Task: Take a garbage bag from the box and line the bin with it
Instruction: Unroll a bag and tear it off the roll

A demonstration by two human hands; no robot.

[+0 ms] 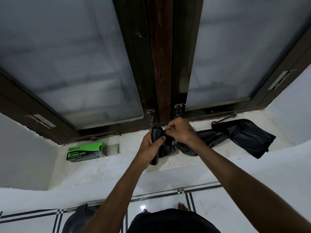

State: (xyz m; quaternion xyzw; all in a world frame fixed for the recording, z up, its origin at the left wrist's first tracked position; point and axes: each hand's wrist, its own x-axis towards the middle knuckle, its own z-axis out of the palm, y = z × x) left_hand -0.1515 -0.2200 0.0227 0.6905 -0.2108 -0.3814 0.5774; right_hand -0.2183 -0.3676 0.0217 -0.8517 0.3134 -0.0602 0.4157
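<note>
1. The left hand is wrapped around a black roll of garbage bags, fingers closed on it and the thumb pressed across its front; the roll stands nearly upright over the white window sill.
2. The right hand is just beside the left, thumb and fingertips pinched together on the black plastic at the top of the roll.
3. An unrolled garbage bag trails from the hands to the right and lies flat and crumpled along the sill, its far end near the right wall of the recess.
4. The green box — printed "BECO" and "GARBAGE BAGS" — lies on its side on the left part of the sill, well apart from the hands. Its right end is open; what can be seen of the inside looks pale, and I cannot tell whether anything is left in it.
5. A dark rounded bin sits on the tiled floor at the lower left, partly hidden by the left forearm — its contents cannot be made out.
6. Behind the sill stands a dark-framed window with frosted panes.
</note>
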